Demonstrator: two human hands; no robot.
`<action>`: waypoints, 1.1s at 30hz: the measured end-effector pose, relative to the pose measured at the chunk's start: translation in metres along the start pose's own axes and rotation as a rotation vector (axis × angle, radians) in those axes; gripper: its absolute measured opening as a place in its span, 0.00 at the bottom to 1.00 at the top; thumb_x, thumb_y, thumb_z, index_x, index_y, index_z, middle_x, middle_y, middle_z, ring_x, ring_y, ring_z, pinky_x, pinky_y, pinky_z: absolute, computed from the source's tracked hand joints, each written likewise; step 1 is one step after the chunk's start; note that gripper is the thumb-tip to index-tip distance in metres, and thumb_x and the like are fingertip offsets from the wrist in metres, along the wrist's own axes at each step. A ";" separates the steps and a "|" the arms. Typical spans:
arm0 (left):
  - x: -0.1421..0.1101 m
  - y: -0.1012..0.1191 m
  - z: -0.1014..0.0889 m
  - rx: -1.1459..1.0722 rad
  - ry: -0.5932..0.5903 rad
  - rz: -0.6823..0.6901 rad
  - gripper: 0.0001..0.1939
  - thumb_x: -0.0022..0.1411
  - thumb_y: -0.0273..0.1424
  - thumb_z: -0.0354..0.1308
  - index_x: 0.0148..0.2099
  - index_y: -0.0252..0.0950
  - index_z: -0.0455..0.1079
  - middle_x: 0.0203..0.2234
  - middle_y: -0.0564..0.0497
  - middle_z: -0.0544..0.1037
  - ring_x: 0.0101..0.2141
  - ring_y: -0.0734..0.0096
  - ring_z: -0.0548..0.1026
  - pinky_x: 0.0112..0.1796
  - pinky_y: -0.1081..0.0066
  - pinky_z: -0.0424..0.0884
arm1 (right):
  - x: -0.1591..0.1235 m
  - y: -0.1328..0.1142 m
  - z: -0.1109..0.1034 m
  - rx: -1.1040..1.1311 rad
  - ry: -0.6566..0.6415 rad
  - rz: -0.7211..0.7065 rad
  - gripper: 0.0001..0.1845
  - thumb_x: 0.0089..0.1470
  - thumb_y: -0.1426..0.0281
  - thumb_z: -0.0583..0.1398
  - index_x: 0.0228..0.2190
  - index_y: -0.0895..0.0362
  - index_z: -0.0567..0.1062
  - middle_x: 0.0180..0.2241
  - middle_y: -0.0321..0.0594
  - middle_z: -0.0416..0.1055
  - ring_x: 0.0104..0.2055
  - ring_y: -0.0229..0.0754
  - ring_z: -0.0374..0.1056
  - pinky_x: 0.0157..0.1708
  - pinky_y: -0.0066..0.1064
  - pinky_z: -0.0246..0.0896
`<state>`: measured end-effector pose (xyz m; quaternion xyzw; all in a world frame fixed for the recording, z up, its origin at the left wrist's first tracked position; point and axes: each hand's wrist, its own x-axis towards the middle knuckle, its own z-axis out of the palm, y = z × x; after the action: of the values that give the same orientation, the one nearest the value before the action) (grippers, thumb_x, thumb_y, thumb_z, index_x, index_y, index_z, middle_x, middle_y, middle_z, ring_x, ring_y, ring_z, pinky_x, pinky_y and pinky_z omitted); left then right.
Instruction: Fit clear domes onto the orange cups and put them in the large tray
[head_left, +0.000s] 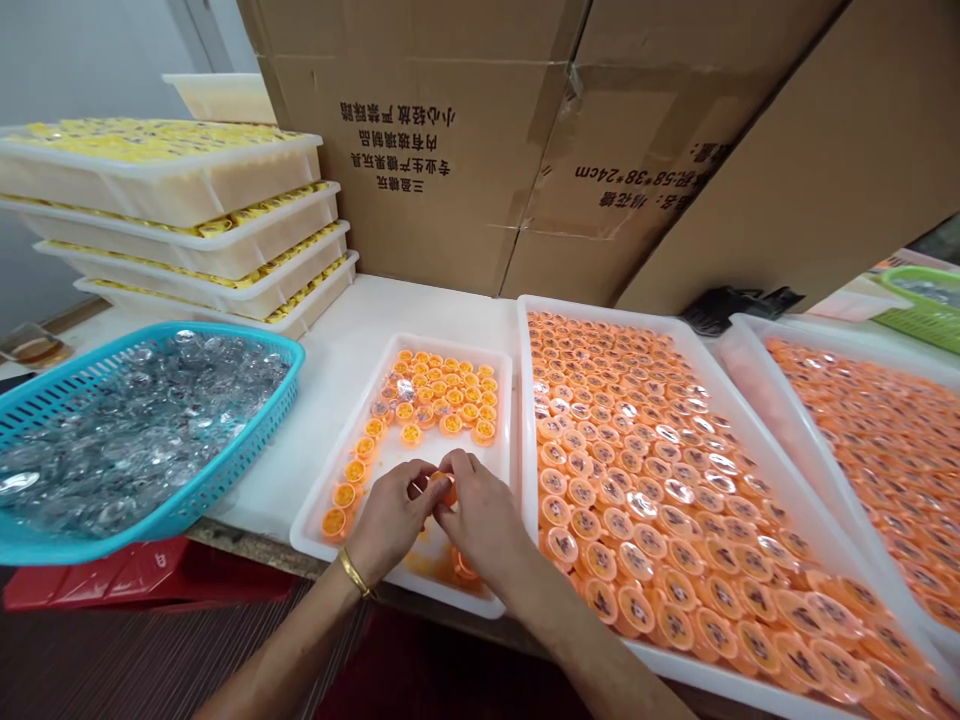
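My left hand [394, 508] and my right hand [480, 505] meet over the near part of a small white tray [403, 345]. Between their fingertips is a small orange cup [448, 490], mostly hidden by the fingers; both hands are closed on it. Several open orange cups with yellow contents [451, 424] stand at the tray's far end, and a row of them runs down its left side. A few near the back have clear lids on them. Another cup [463, 568] shows partly under my right wrist.
A blue basket [298, 375] of clear plastic lids [172, 410] stands at left. Trays of lidded orange cups [637, 450] fill the right side. Stacked white trays [225, 262] with yellow items stand at back left. Cardboard boxes [450, 230] wall the back; a red stool [135, 575] is below.
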<state>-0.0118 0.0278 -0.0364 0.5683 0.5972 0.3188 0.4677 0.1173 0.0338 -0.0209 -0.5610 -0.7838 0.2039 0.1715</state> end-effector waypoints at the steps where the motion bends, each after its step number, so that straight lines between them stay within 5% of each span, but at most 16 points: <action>1: -0.001 0.001 -0.001 0.008 0.016 0.012 0.15 0.59 0.41 0.52 0.38 0.36 0.72 0.26 0.51 0.75 0.24 0.71 0.70 0.25 0.72 0.65 | -0.003 0.000 0.005 0.101 0.044 0.017 0.11 0.49 0.74 0.59 0.37 0.56 0.66 0.36 0.40 0.70 0.34 0.42 0.68 0.32 0.32 0.61; 6: -0.003 0.006 -0.002 -0.016 0.030 0.047 0.13 0.56 0.40 0.57 0.35 0.35 0.72 0.25 0.53 0.73 0.23 0.74 0.65 0.25 0.74 0.62 | -0.009 0.000 0.020 0.429 0.229 0.124 0.11 0.45 0.79 0.58 0.33 0.55 0.67 0.36 0.39 0.67 0.34 0.40 0.68 0.35 0.32 0.65; 10: -0.004 0.003 0.003 -0.319 -0.094 -0.027 0.16 0.57 0.42 0.57 0.36 0.34 0.70 0.22 0.55 0.70 0.17 0.81 0.60 0.18 0.77 0.57 | -0.012 0.001 0.015 0.509 0.222 0.189 0.09 0.45 0.78 0.58 0.31 0.56 0.69 0.35 0.39 0.67 0.35 0.40 0.68 0.35 0.33 0.66; 15: -0.007 -0.004 0.001 -0.481 -0.086 -0.078 0.16 0.57 0.41 0.56 0.37 0.32 0.72 0.18 0.56 0.67 0.17 0.81 0.62 0.19 0.78 0.59 | -0.017 0.005 0.008 0.605 0.194 0.204 0.09 0.45 0.75 0.59 0.32 0.56 0.69 0.35 0.40 0.68 0.36 0.42 0.68 0.33 0.34 0.66; 19: -0.009 -0.007 -0.008 -0.331 0.004 -0.138 0.18 0.58 0.42 0.54 0.43 0.33 0.70 0.28 0.50 0.72 0.19 0.77 0.70 0.16 0.78 0.62 | -0.017 0.008 0.008 0.608 0.221 0.219 0.12 0.43 0.77 0.60 0.33 0.55 0.69 0.36 0.40 0.68 0.36 0.42 0.67 0.33 0.33 0.66; 22: -0.011 -0.003 -0.009 -0.158 0.026 -0.135 0.22 0.59 0.46 0.51 0.45 0.32 0.68 0.26 0.50 0.73 0.16 0.76 0.70 0.14 0.77 0.62 | -0.017 0.008 0.007 0.611 0.214 0.221 0.11 0.43 0.76 0.60 0.33 0.55 0.69 0.36 0.39 0.68 0.34 0.40 0.66 0.33 0.33 0.65; 33: 0.001 0.015 0.005 -0.108 0.095 0.003 0.09 0.54 0.37 0.59 0.30 0.36 0.68 0.20 0.55 0.71 0.21 0.75 0.67 0.23 0.75 0.63 | -0.016 0.006 0.005 0.719 0.119 0.266 0.08 0.47 0.70 0.60 0.33 0.55 0.69 0.30 0.37 0.71 0.29 0.40 0.67 0.31 0.33 0.64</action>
<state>-0.0010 0.0298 -0.0246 0.5275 0.6000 0.3776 0.4683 0.1251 0.0196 -0.0288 -0.5727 -0.5714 0.4531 0.3745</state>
